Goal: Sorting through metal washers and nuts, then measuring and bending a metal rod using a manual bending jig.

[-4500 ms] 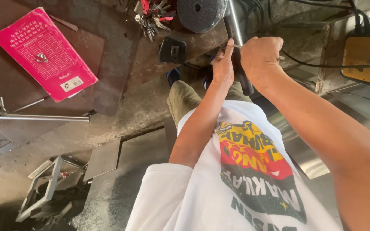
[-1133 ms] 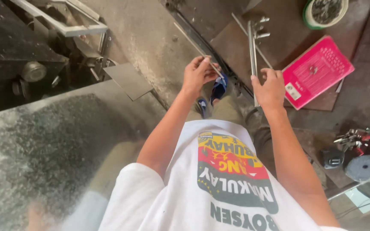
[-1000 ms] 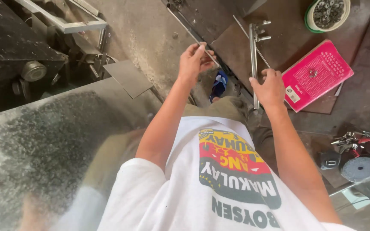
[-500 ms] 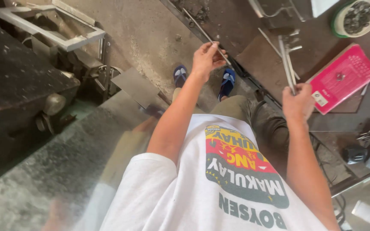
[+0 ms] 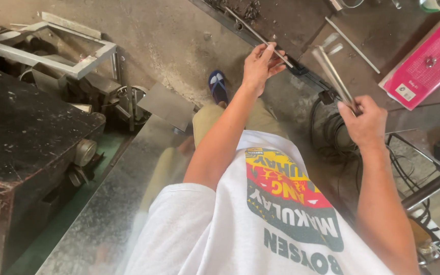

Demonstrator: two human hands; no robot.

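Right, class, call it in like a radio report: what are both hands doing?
Left hand gripping thin metal rod. Right hand shut on pair of metal bars. Black cables coiled on floor below right hand.

A bright pink packet [image 5: 430, 63] with a white label lies on the rusty brown plate [image 5: 383, 35]. The shirt [image 5: 260, 224] is white, printed yellow, red and dark green. Blue sandal [image 5: 218, 86]; grey speckled sheet [image 5: 108, 203]; silvery rods [image 5: 332, 76].
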